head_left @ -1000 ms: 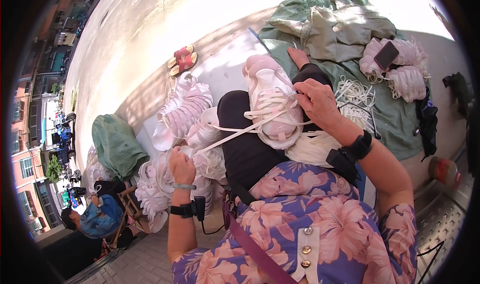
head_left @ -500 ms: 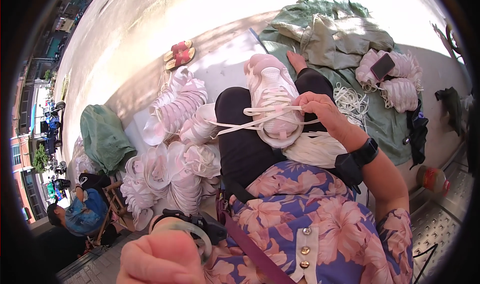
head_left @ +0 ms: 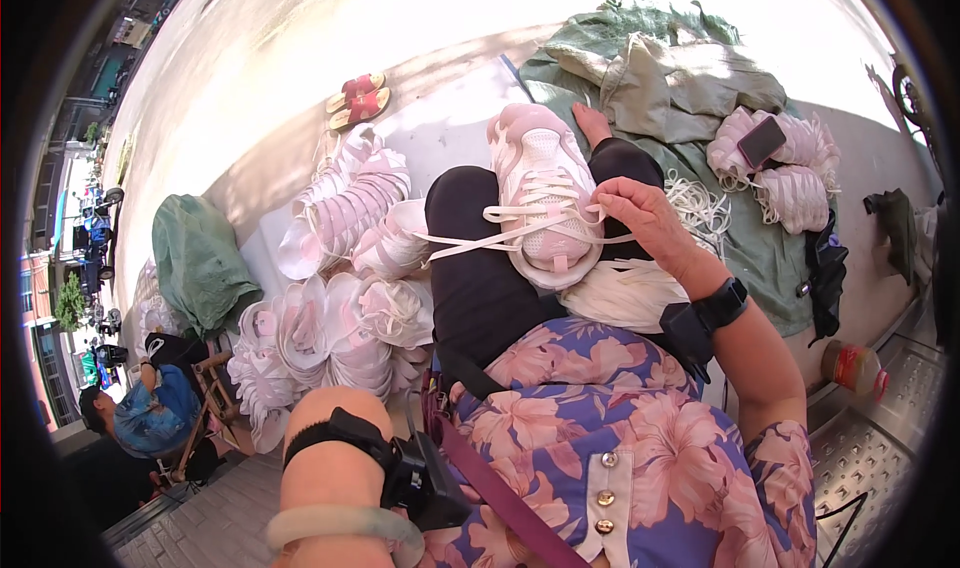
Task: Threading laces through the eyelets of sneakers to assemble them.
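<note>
A pink-and-white sneaker (head_left: 545, 158) lies across my lap, its heel toward me. My right hand (head_left: 640, 223) pinches a white shoelace at the sneaker's right edge, thumb and fingers closed together. Loose lace (head_left: 470, 245) stretches from the shoe across my left thigh. My left forearm (head_left: 335, 408), with a black strap, a small black device and a pale bangle, rises at the lower edge. The left hand itself is out of the picture, so its fingers do not show. A bundle of cream laces (head_left: 620, 296) rests beneath my right wrist.
Stacked pink-and-white shoe pieces (head_left: 345, 208) lie at my left, near a green sack (head_left: 205, 263). Red sandals (head_left: 360, 103) are beyond. At right are a phone (head_left: 762, 142) on shoe bundles, a green tarp (head_left: 770, 278) and a bottle (head_left: 853, 368). Another person (head_left: 155, 408) sits far left.
My left fist has gone out of view past the lower edge, leaving the forearm showing. The right hand stays at the sneaker, still pinching the lace, with only a slight shift.
</note>
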Demonstrator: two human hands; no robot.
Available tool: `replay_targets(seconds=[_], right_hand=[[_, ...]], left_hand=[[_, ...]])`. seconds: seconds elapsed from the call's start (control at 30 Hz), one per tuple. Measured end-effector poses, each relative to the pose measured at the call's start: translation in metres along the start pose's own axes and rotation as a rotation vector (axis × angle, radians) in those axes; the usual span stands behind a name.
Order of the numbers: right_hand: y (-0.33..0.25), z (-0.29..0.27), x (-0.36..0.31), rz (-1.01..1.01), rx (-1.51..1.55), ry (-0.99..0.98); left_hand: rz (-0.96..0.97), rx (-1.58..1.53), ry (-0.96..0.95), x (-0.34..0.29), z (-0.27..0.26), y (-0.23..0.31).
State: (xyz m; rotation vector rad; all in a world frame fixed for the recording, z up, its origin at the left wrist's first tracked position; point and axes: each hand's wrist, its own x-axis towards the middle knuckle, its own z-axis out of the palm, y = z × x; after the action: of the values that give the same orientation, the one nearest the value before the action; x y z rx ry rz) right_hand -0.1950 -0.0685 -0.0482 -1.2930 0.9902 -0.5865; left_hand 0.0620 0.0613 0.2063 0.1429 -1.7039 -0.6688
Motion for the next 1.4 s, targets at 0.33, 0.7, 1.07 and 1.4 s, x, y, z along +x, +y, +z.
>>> replay_targets(seconds=[0.33,0.7,1.07,1.4], right_hand=[[0.025,0.005,0.001,-0.003,0.067,0.042],[0.024,0.008,0.008,-0.009,0.167,0.007],[0.012,-0.007,0.003,0.084,0.095,-0.039],[0.015,-0.009,0.003,-0.01,0.003,-0.088]], left_hand=[[0.013,0.098,0.201,-0.005,0.015,-0.015],[-0.742,0.16,0.419,-0.071,0.018,-0.092],[-0.869,0.937,-0.067,-0.194,0.039,-0.171],[-0.959,1.039,-0.087,-0.185,0.019,-0.18]])
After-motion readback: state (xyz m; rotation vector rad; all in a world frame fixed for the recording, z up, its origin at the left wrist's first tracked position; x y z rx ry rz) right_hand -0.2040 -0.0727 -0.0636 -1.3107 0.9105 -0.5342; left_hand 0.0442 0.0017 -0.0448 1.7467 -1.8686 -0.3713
